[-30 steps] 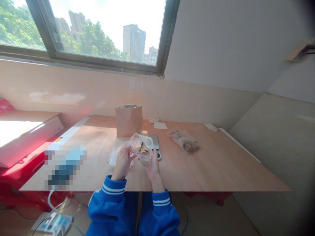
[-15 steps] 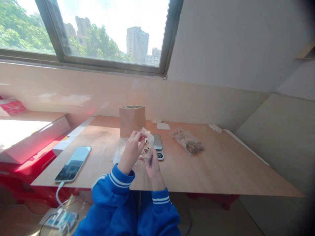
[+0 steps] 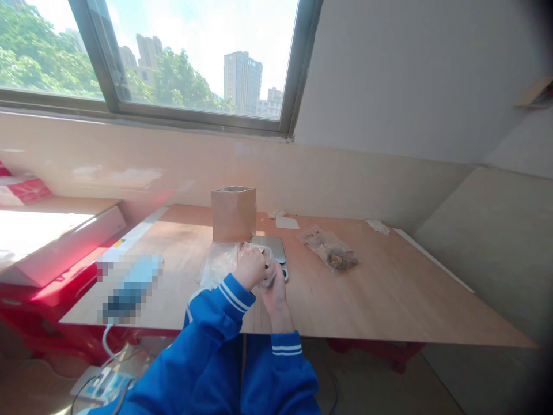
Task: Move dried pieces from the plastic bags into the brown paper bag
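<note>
A small clear plastic bag (image 3: pixel 268 281) with dark, dried-looking bits in it is held above the table's front part. My right hand (image 3: pixel 275 295) wraps round it from below and the right. My left hand (image 3: pixel 250 268) is at the bag's top with curled fingers; the fingertips are hidden, so what they grip cannot be made out. Behind my hands lies a flat kitchen scale (image 3: pixel 272 246), its display partly covered. Flat clear plastic bags (image 3: pixel 216 266) lie just left of my left hand.
An open-topped brown paper pouch (image 3: pixel 234 214) stands behind the hands. To the right lies a zip bag with dried pieces (image 3: pixel 339 258). A white paper (image 3: pixel 287 222) and crumpled tissue (image 3: pixel 377 226) are at the back. A blurred-out phone (image 3: pixel 132 288) with a cable lies left.
My left hand has moved down and right over the bag, its fingers now curled at the top. The bag has been lowered and tilted. My right hand still holds it, slightly lower.
</note>
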